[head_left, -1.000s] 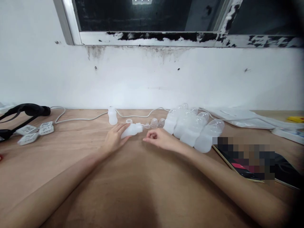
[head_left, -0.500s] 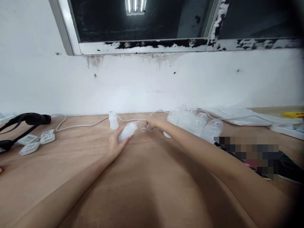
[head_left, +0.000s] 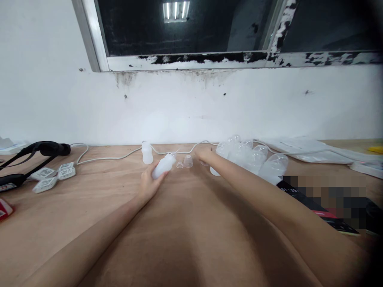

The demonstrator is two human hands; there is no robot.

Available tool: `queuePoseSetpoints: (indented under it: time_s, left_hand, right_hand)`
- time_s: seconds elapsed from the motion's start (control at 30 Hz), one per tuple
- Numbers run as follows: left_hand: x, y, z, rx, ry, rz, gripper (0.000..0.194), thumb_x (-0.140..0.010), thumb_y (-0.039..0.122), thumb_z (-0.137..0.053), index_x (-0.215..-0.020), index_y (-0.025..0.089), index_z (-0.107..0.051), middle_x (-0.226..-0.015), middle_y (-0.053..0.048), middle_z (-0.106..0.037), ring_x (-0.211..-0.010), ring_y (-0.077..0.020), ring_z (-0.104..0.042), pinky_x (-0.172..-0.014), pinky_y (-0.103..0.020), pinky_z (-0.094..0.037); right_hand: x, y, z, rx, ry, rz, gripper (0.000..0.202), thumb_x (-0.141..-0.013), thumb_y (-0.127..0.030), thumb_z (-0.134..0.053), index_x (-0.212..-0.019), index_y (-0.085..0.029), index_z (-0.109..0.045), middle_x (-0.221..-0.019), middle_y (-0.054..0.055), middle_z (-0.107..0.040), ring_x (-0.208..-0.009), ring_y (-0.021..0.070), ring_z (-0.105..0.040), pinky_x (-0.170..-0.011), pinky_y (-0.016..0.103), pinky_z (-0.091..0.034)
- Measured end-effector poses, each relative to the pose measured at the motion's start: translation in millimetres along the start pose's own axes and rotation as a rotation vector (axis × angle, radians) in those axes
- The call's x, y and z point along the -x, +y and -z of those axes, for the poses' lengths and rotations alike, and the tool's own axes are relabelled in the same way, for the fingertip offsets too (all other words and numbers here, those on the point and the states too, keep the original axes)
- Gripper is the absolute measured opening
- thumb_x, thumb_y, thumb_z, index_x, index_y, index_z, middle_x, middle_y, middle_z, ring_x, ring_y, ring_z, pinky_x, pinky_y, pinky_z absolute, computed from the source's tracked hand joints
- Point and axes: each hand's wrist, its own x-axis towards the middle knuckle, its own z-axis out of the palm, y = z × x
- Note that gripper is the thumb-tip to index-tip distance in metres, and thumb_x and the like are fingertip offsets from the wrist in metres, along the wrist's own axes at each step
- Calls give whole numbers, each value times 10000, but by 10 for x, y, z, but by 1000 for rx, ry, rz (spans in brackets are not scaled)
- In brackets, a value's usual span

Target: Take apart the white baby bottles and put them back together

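Note:
My left hand [head_left: 149, 177] is wrapped round a frosted white plastic bottle [head_left: 163, 166], which is tilted with its narrow-tipped top toward the right. Behind it a second frosted bottle [head_left: 147, 153] stands upright. To the right of the held bottle are a small clear ring-like piece [head_left: 180, 164] and a clear dome-shaped cap [head_left: 188, 161]. My right hand [head_left: 205, 154] reaches down at the left of a pile of clear-domed, frosted bottles [head_left: 243, 155], fingers curled together. A small clear piece [head_left: 204, 163] shows just under it; the fingertips are mostly hidden.
A white cable [head_left: 119, 158] runs along the wall. On the left lie a black strapped headset [head_left: 44, 149], several white labelled packs [head_left: 44, 184] and a red item [head_left: 4, 209]. A plastic bag [head_left: 308, 149], a white power strip [head_left: 368, 169] and a dark phone-like screen [head_left: 299, 199] lie right.
My right hand has moved right, off the clear dome-shaped cap, which now stands uncovered. My left hand keeps its hold on the bottle. The whole view has shifted slightly.

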Motion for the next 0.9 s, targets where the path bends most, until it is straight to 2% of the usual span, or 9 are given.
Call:
queuePoseSetpoints:
  time_s: [0.1,0.17,0.23,0.3,0.4,0.53,0.63,0.8,0.9]
  left_hand:
    - [10,27,20,25,-13,15,466,-731,443,-505,-1082,137,-513,-1039,-79,-564,-936,-205,-526,-811,-327,-410]
    - [14,44,27,31,-19,21,458,-736,443,-497,-1074,134,-521,-1030,-73,-569,-923,-203,-531,-800,-316,-413]
    - [13,57,27,27,-30,21,451,-733,442,-500,-1059,133,-534,-1016,-67,-577,-913,-204,-535,-786,-306,-416]
    - [9,66,23,21,-43,22,443,-728,441,-503,-1045,135,-546,-993,-60,-588,-894,-205,-543,-771,-300,-420]
    - [5,74,17,14,-57,25,444,-722,437,-511,-1040,129,-552,-985,-59,-593,-881,-207,-548,-761,-296,-424]
    - [5,74,20,14,-70,7,437,-720,437,-516,-1023,124,-562,-973,-56,-597,-862,-203,-552,-740,-287,-428]
    - [14,70,29,10,-122,-11,449,-726,441,-511,-1052,135,-552,-989,-51,-592,-881,-202,-547,-759,-288,-422]
    - [37,70,29,-53,-261,-43,488,-707,476,-519,-1067,149,-551,-939,-43,-609,-802,-199,-569,-700,-280,-441]
    - [43,75,29,-101,-283,-96,480,-713,479,-510,-1082,175,-543,-949,-34,-608,-802,-196,-572,-713,-287,-439]
  right_hand:
    - [299,-57,123,100,29,25,141,-601,-73,-586,-741,-56,-601,-860,214,-553,-901,354,-505,-722,501,-365]
    - [568,-71,127,93,62,135,283,-660,-120,-555,-943,-113,-568,-1012,171,-511,-991,292,-466,-811,423,-356]
    - [851,-65,28,-15,62,305,335,-703,-231,-545,-1033,-174,-520,-1018,98,-505,-960,208,-483,-819,319,-376]
    - [1097,-50,-148,-86,48,420,299,-738,-287,-501,-1024,-199,-519,-991,73,-493,-895,182,-500,-785,297,-395]
    - [1306,-23,-422,-133,113,376,315,-781,-312,-409,-1064,-188,-473,-1031,93,-442,-762,161,-512,-686,303,-424]
    - [1307,11,-582,-322,193,333,298,-782,-330,-402,-1043,-193,-446,-1021,83,-432,-802,166,-500,-714,312,-417]
    - [1231,72,-582,-675,212,238,296,-760,-360,-447,-1008,-202,-413,-991,59,-457,-829,160,-487,-721,302,-413]
    - [1135,187,-572,-1499,88,-1,342,-726,-413,-487,-958,-197,-359,-928,38,-448,-686,103,-481,-553,225,-395]
    - [1111,203,-587,-1670,34,-35,325,-705,-383,-535,-908,-187,-375,-921,32,-453,-671,88,-479,-548,212,-376]
